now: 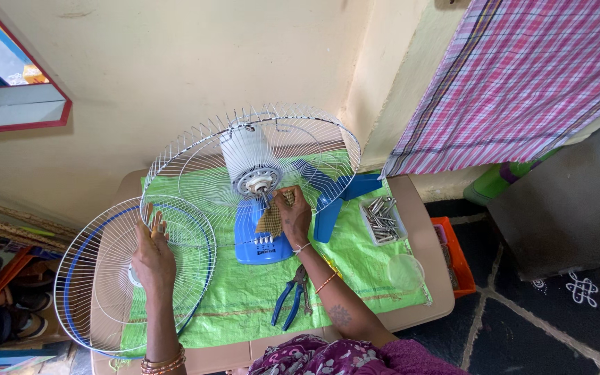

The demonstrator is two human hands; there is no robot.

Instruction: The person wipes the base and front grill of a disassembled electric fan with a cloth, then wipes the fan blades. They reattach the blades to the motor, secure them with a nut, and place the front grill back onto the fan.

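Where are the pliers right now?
In the head view, the blue-handled pliers lie on the green sheet, just below the fan base, beside the right forearm.

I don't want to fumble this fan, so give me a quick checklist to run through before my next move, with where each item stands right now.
1. Right hand at the fan's metal motor shaft, holding a brown scrap: ok.
2. Left hand steadying the loose blue-rimmed wire front guard: ok.
3. Blue-handled pliers lying on the green sheet: ok.
4. Clear tray of metal screws upright: ok.
5. Blue blade off the shaft: ok.
6. Shaft clean: cannot tell.
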